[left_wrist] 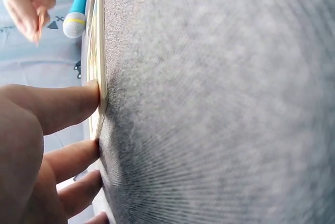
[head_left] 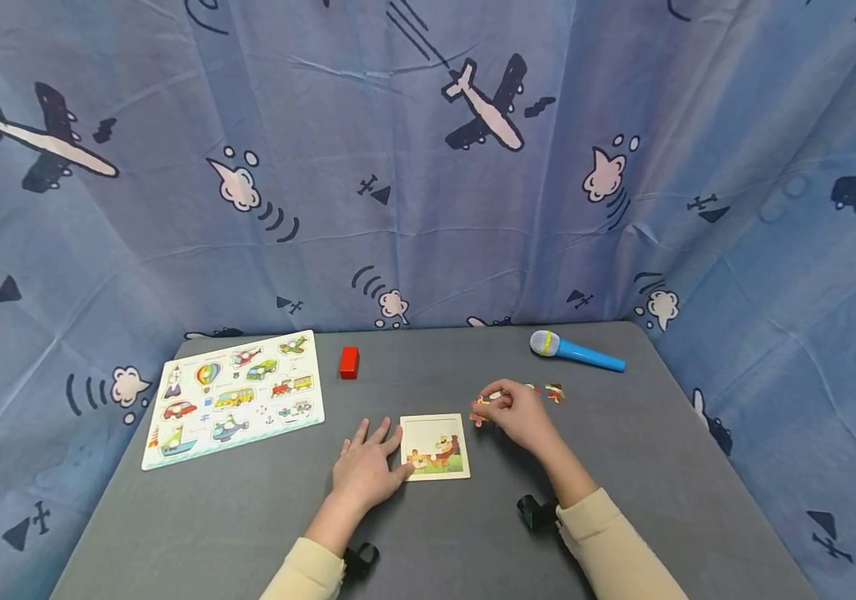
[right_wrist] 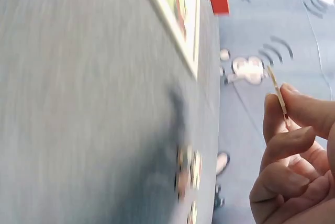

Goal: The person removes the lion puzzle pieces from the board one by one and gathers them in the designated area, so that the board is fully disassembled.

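A small square puzzle board point(head_left: 433, 489) lies on the grey table with a few printed pieces fitted along its lower part. My left hand point(head_left: 365, 472) rests at the board's left side, fingers spread, thumb touching the lower left corner. Just right of the board, my right hand point(head_left: 523, 417) pinches a small jigsaw piece point(head_left: 478, 412) between thumb and index finger. In the right wrist view this thin piece point(right_wrist: 278, 94) is seen edge-on, raised off the table. Loose jigsaw pieces point(head_left: 555, 392) lie beyond the right hand, partly hidden by it.
A large picture board of vehicles point(head_left: 247, 398) lies at the left. A red block point(head_left: 349, 363) stands toward the back, and a blue toy microphone point(head_left: 581, 353) lies at the back right. Patterned blue cloth point(head_left: 397, 208) hangs behind the table point(head_left: 247, 517).
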Motion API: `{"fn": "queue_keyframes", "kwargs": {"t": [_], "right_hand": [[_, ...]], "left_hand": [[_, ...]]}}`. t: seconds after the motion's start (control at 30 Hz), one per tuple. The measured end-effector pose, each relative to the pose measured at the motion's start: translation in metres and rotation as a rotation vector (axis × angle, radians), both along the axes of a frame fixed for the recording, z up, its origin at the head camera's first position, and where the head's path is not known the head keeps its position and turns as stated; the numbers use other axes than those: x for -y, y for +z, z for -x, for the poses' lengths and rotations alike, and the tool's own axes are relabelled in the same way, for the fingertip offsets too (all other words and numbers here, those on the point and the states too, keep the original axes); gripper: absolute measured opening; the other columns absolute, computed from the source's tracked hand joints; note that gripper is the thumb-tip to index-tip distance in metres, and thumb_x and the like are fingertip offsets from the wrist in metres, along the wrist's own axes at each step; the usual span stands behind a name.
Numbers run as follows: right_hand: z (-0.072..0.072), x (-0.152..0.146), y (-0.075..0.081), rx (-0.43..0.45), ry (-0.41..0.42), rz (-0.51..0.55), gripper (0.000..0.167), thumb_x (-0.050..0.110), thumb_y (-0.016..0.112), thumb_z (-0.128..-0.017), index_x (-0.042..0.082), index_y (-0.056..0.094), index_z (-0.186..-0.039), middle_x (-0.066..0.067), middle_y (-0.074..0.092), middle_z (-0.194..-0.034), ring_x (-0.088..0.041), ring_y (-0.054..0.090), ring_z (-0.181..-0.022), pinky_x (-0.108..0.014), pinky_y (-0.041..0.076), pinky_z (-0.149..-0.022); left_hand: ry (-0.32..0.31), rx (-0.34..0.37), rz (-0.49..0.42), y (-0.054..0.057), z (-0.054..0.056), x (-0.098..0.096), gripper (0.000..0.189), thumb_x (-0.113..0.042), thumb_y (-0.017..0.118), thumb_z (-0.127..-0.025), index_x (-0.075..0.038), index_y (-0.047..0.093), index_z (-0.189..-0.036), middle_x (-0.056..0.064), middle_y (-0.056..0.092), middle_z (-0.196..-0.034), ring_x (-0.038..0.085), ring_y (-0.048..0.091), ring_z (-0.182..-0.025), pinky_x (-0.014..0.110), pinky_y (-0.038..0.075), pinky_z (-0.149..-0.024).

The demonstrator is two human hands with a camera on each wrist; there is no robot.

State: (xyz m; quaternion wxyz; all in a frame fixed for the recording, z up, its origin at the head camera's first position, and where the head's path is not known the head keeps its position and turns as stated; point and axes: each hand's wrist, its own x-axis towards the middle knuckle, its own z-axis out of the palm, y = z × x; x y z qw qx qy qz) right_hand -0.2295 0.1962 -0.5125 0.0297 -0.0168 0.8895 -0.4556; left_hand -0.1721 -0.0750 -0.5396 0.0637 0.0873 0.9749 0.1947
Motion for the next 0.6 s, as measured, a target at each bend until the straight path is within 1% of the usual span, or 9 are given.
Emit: {"fn": "queue_keyframes", "kwargs": {"t": [0.13,0.23,0.4,0.43,0.5,0.6], "right_hand": [[0.0,-0.026,-0.004,-0.04,-0.033,-0.044,0.029,0.025,0.08,-0.088,0.007,0.072,-0.109,-0.003,0.065,-0.067,-0.014,0.049,-0.055,-0.027,0.04,-0.05],[-0.001,-0.044,-0.01,-0.035,-0.06,-0.079,0.03,0.024,0.08,-0.088,0.005,0.071,-0.11,0.0,0.066,-0.07,-0.013,0.051,-0.059,-0.027,0.042,-0.052],[-0.003,-0.066,-0.018,-0.006,-0.104,-0.117,0.031,0.026,0.079,-0.089,0.007,0.072,-0.111,-0.005,0.071,-0.079,-0.015,0.054,-0.063,-0.028,0.042,-0.055],[-0.003,-0.069,-0.019,-0.008,-0.114,-0.12,0.03,0.026,0.079,-0.088,0.007,0.072,-0.111,-0.007,0.073,-0.084,-0.014,0.055,-0.064,-0.028,0.042,-0.056],[-0.002,-0.074,-0.022,-0.006,-0.117,-0.134,0.028,0.025,0.079,-0.088,0.008,0.074,-0.11,-0.008,0.075,-0.086,-0.013,0.057,-0.065,-0.028,0.042,-0.059],[0.001,-0.078,-0.024,0.008,-0.126,-0.158,0.027,0.024,0.08,-0.088,0.008,0.075,-0.109,-0.007,0.076,-0.085,-0.015,0.061,-0.071,-0.029,0.041,-0.066]], "left_hand": [[-0.003,-0.004,-0.007,0.0,-0.001,0.0,0.068,-0.047,0.074,-0.088,-0.017,0.056,-0.147,0.007,0.045,-0.158,0.039,0.028,-0.151,0.062,0.03,-0.117],[-0.005,-0.002,-0.008,0.0,0.0,0.0,0.067,-0.046,0.073,-0.088,-0.017,0.056,-0.147,0.008,0.044,-0.158,0.039,0.028,-0.151,0.063,0.029,-0.117],[-0.006,-0.001,0.0,-0.001,0.0,-0.001,0.067,-0.046,0.073,-0.088,-0.018,0.056,-0.146,0.008,0.045,-0.158,0.04,0.028,-0.151,0.063,0.03,-0.117],[-0.006,-0.001,0.001,-0.001,0.0,-0.001,0.067,-0.047,0.073,-0.088,-0.018,0.056,-0.146,0.008,0.044,-0.158,0.04,0.028,-0.151,0.063,0.03,-0.117],[-0.003,0.001,0.003,-0.001,0.0,-0.001,0.067,-0.047,0.073,-0.088,-0.019,0.056,-0.147,0.007,0.044,-0.158,0.039,0.028,-0.152,0.063,0.03,-0.117],[-0.003,0.0,0.008,-0.001,0.001,-0.001,0.067,-0.048,0.073,-0.089,-0.019,0.056,-0.147,0.007,0.044,-0.158,0.039,0.028,-0.152,0.062,0.03,-0.117]]}}
